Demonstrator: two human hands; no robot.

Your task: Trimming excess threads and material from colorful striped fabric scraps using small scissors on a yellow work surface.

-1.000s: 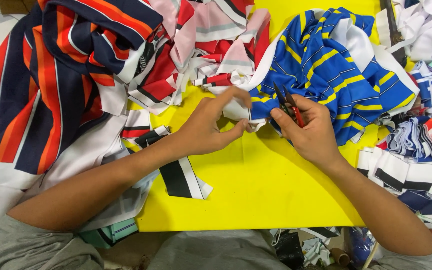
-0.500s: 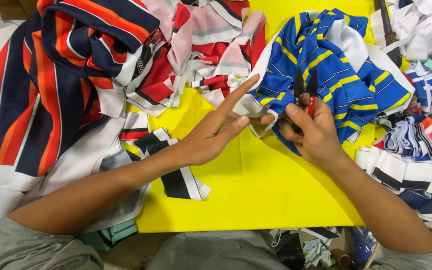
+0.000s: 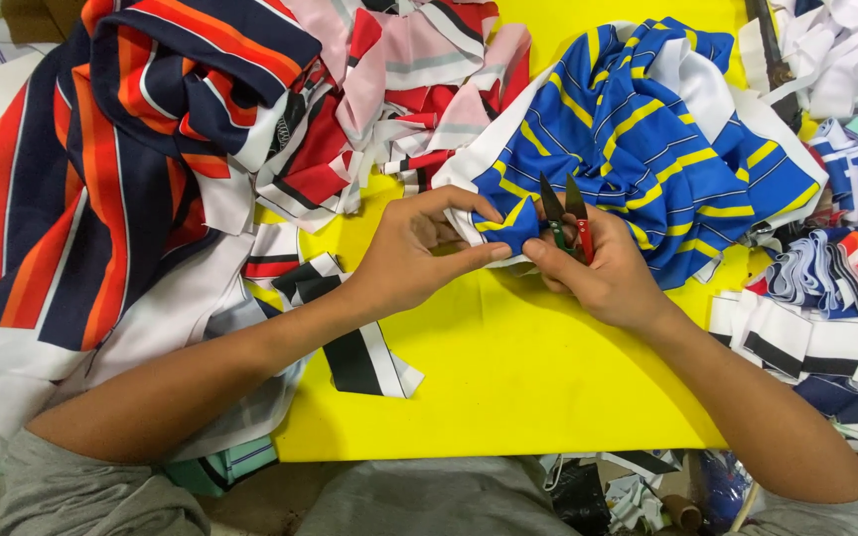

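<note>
From the head view, a bright yellow, smooth tabletop (image 3: 508,387) is seen, crowded along its edges with heaps of striped knit cloth. A navy, orange and white striped fabric pile (image 3: 101,169) is draped over the left side, pink and red striped scraps (image 3: 399,79) are bunched at the top, and folded black-and-white striped bands (image 3: 796,337) are stacked at the right. A loose black-and-white striped strip (image 3: 364,357) is laid near the left forearm.

A royal blue garment piece with thin yellow stripes and white edging (image 3: 647,139) is spread at the upper middle of the table, soft and rumpled. Its near corner is pinched between the curled fingers of the left hand (image 3: 414,258). Small thread snips with dark pointed blades and red-and-green handles (image 3: 566,220) are gripped in the closed right hand (image 3: 603,278), blades parted just beside the pinched corner.
</note>
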